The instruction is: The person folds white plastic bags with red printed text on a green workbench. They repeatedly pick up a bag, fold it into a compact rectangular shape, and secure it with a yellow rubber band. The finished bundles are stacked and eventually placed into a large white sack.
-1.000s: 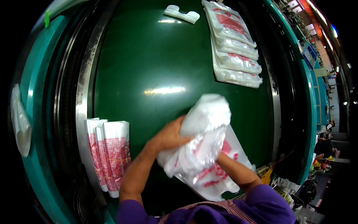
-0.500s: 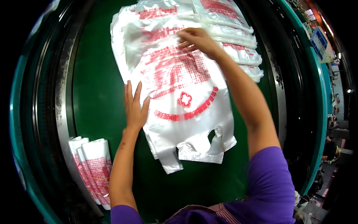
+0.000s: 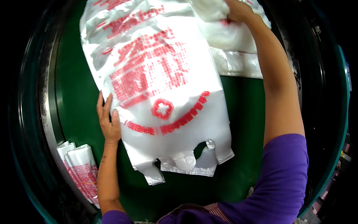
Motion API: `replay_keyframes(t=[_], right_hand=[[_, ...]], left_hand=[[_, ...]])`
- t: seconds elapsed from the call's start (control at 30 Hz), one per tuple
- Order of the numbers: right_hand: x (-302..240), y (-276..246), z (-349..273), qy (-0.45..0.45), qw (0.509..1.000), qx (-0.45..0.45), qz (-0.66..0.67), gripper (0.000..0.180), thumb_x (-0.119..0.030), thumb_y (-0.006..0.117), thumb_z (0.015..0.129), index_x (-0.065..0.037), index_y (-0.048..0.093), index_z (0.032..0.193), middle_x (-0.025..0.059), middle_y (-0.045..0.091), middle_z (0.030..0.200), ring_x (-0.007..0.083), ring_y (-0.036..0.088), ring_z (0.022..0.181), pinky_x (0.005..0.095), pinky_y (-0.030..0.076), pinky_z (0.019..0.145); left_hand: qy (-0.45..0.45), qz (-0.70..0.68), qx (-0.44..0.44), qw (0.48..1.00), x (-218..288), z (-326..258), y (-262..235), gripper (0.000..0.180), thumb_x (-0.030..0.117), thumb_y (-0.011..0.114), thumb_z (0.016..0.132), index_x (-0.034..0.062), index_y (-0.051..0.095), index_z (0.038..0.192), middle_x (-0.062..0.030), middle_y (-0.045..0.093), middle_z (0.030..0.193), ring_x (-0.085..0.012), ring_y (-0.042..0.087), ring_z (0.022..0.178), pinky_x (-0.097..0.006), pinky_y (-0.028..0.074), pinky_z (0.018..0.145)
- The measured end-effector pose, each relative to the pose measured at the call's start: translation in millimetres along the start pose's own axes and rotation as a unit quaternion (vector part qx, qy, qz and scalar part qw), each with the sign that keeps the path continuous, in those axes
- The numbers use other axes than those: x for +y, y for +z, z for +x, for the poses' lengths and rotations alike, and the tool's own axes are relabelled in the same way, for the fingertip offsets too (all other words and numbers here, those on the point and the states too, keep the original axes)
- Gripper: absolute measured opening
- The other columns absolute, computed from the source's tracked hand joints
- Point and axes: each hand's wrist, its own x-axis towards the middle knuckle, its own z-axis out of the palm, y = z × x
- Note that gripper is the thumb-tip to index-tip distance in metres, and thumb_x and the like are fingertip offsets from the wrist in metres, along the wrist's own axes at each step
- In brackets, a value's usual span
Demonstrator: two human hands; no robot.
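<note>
A white plastic vest-style carrier bag [image 3: 179,138] with red print lies spread in front of me, its cut-out handles toward me. It lies on top of similar bags that reach to the upper edge. At its left edge rests my left hand [image 3: 110,125], open, fingers apart and touching the plastic. My right hand [image 3: 240,13] reaches to the far right, its fingers curled on the bunched white plastic bags [image 3: 209,9] there; the fingertips are partly hidden. Below that hand lies a pile of folded plastic bags [image 3: 238,63].
Everything lies on a green belt surface [image 3: 71,100] between dark side rails; a metal edge [image 3: 48,112] runs along the left. Rolled or folded white bags with red print [image 3: 80,164] sit at the lower left, beside my left forearm.
My right hand has moved from above the bags to the plastic at the far right, which is now bunched up. The front bag appears larger and farther left; my left hand stays at its edge.
</note>
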Motion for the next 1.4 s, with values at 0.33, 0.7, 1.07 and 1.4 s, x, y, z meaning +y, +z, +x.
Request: replay_keyframes(t=[0.33,0.7,1.07,1.4], right_hand=[[23,40,-48,-0.069,0.992,0.101,-0.017,0.051,-0.007,0.073,0.067,-0.016,0.061,0.115,0.0118,0.068,0.095,0.0315,0.065,0.090,0.0409,0.052,0.076],[23,26,-118,-0.095,0.995,-0.008,-0.002,0.049,-0.007,0.067,0.069,-0.013,0.060,0.117,0.0144,0.066,0.104,0.0316,0.064,0.097,0.0413,0.050,0.080],[169,223,-311,0.033,0.667,-0.192,0.719,0.033,-0.018,0.051,0.089,0.001,0.062,0.114,0.0118,0.064,0.109,0.0182,0.060,0.099,0.0335,0.048,0.087],[-61,73,-605,0.248,0.531,-0.180,0.790,0.035,-0.020,0.056,0.089,0.001,0.060,0.116,0.0124,0.064,0.109,0.0202,0.063,0.096,0.0329,0.052,0.078]], left_hand=[[0.087,0.107,0.104,0.985,76,-2,-5,0.046,0.004,0.051,0.088,0.0004,0.046,0.134,-0.0206,0.038,0.143,-0.0326,0.039,0.130,-0.040,0.029,0.108],[-0.438,-0.686,0.149,0.561,303,35,259,0.033,0.017,0.070,0.082,0.0052,0.056,0.109,-0.0052,0.059,0.110,-0.0185,0.054,0.104,-0.026,0.039,0.095],[-0.388,-0.666,-0.147,0.620,346,-88,204,0.062,0.009,0.074,0.077,-0.0024,0.044,0.130,-0.0086,0.055,0.123,-0.0202,0.050,0.114,-0.033,0.038,0.102],[-0.044,-0.328,-0.410,0.850,329,-189,-26,0.080,0.028,0.068,0.068,0.0009,0.037,0.136,-0.0278,0.032,0.140,-0.0426,0.029,0.131,-0.041,0.025,0.111]])
